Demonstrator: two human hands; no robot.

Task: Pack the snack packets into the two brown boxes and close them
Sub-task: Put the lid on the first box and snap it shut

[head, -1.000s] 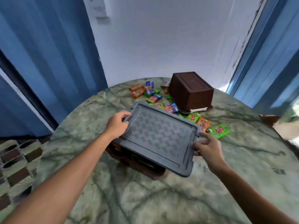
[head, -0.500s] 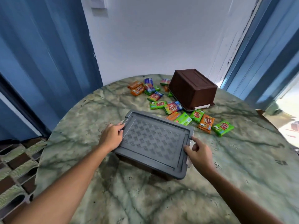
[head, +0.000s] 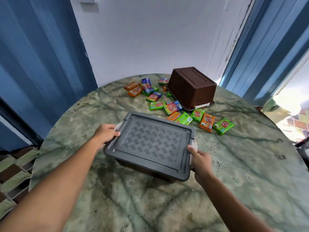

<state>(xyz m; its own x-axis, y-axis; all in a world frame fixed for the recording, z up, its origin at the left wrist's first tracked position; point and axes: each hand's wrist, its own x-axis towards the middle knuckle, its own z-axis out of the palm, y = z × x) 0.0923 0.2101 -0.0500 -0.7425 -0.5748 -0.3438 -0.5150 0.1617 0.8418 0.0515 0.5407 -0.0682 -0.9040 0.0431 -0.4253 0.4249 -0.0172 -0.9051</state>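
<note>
A brown box (head: 147, 168) stands on the table in front of me with a grey patterned lid (head: 150, 143) lying flat on top. My left hand (head: 104, 135) grips the white latch (head: 117, 127) at the lid's left end. My right hand (head: 199, 158) grips the white latch (head: 194, 146) at the right end. A second brown box (head: 192, 87) sits upside down on its grey lid at the back of the table. Several snack packets (head: 207, 122), green, orange and multicoloured, lie scattered between and beside the two boxes.
The round green marble table (head: 242, 173) runs out near the blue walls on the left and right. A patterned chair seat (head: 15, 173) shows at the lower left. A bright doorway opens at the right.
The lid has come down from a tilt to lie flat on the near box. Both hands have shifted onto the white latches at its two ends.
</note>
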